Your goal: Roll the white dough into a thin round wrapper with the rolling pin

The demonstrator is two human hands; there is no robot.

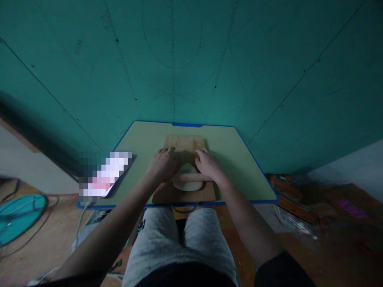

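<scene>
At the centre of the frame both hands lie palm-down on a wooden rolling pin (189, 177), the left hand (164, 163) on its left end and the right hand (209, 164) on its right, fingers stretched flat and pressing rather than curled around it. Under the pin lies a pale disc of dough (188, 184), its near edge showing below the pin and a bit of it showing between the hands. The dough rests on a wooden board (184, 144), which sits in the middle of a green, blue-edged low table (239, 159). The work in hand looks like flattening the dough; a further pass would call for even pressure from both palms, keeping the pin over the board. The board leaves bare wood beyond the hands, toward the top of the frame, and less toward the near edge. A blurred flat object (104, 175) lies at the table's left edge, well apart from the hands.
</scene>
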